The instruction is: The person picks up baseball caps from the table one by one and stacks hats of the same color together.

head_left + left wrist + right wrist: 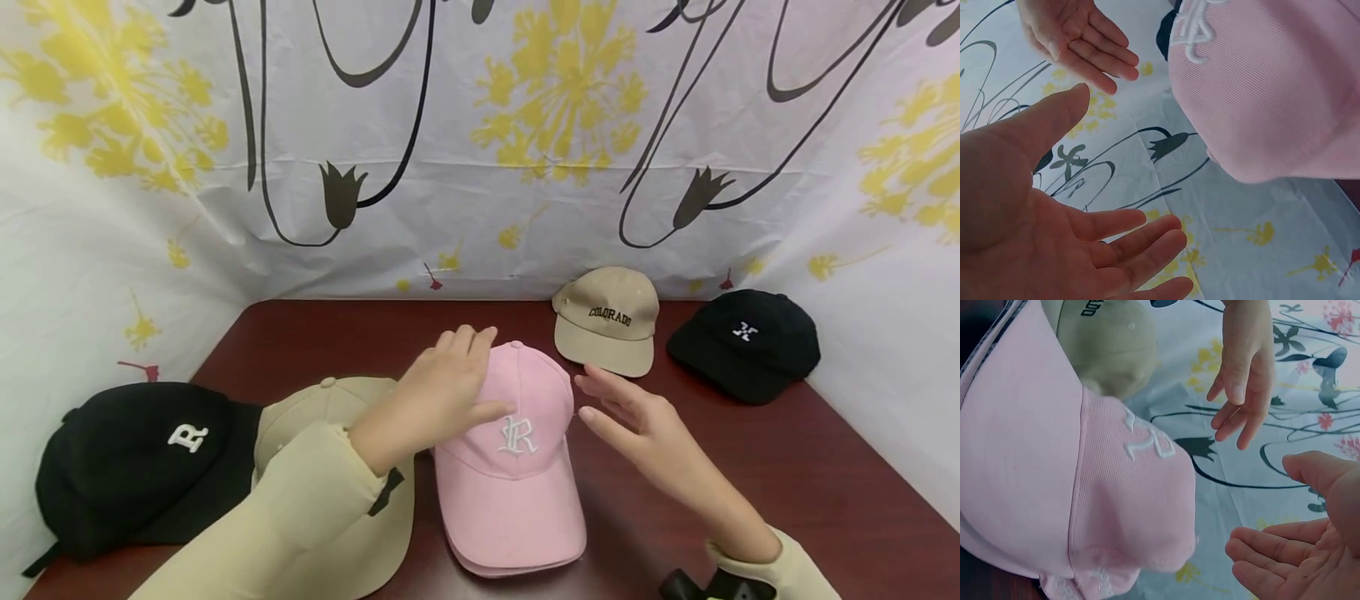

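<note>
A pink baseball cap [510,467] with a white embroidered letter R faces me in the middle of the table. Its brim edge looks doubled, and in the right wrist view a second piece of pink embroidered fabric [1100,575] shows under the crown. My left hand [442,387] hovers at the crown's left side, fingers extended and thumb apart. In the left wrist view a gap separates that hand [1066,244] from the pink cap [1266,94]. To the right of the crown is my right hand [645,421], fingers spread and holding nothing.
To the left, a black cap [135,467] with a white R overlaps a beige cap [330,400], partly hidden by my left sleeve. Further back are a beige "COLORADO" cap [607,321] and a black cap [750,342]. Patterned cloth [465,225] walls the dark red table [810,475].
</note>
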`<state>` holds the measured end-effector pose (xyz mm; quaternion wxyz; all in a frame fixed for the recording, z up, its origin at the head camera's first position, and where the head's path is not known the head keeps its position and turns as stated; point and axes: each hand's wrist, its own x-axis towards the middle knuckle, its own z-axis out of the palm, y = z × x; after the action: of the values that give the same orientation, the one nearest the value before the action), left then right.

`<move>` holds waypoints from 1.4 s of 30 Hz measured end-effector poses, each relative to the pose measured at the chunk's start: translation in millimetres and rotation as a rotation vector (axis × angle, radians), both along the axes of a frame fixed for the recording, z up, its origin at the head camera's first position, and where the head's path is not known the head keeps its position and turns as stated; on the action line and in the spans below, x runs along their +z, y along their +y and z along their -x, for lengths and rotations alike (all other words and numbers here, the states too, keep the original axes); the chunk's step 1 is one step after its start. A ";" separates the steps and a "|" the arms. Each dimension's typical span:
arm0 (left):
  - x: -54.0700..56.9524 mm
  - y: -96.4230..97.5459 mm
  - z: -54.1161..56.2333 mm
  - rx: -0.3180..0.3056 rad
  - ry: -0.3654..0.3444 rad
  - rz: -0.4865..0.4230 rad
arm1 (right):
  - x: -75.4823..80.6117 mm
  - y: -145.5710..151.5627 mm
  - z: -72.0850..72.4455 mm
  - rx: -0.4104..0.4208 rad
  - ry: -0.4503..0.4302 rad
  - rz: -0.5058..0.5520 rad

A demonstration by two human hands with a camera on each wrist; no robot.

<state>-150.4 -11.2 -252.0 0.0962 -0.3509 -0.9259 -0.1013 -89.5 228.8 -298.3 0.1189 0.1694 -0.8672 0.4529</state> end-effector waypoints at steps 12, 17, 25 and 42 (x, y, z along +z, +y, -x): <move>0.0 41.0 8.8 -0.019 -0.050 0.045 | -4.8 27.5 -0.6 -0.052 0.027 0.024; 1.5 59.9 13.9 -0.024 -0.101 0.057 | -6.7 37.5 1.5 -0.074 0.015 0.027; 4.9 90.6 19.2 -0.048 -0.162 0.071 | -7.6 53.3 0.2 -0.120 0.008 -0.001; -3.7 145.6 36.6 -0.062 -0.235 0.079 | -18.8 96.1 7.6 -0.216 -0.045 -0.103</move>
<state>-187.0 134.4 -255.7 -0.0298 -0.3684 -0.9228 -0.1082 -97.1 324.9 -317.1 0.1386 0.0708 -0.9049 0.3963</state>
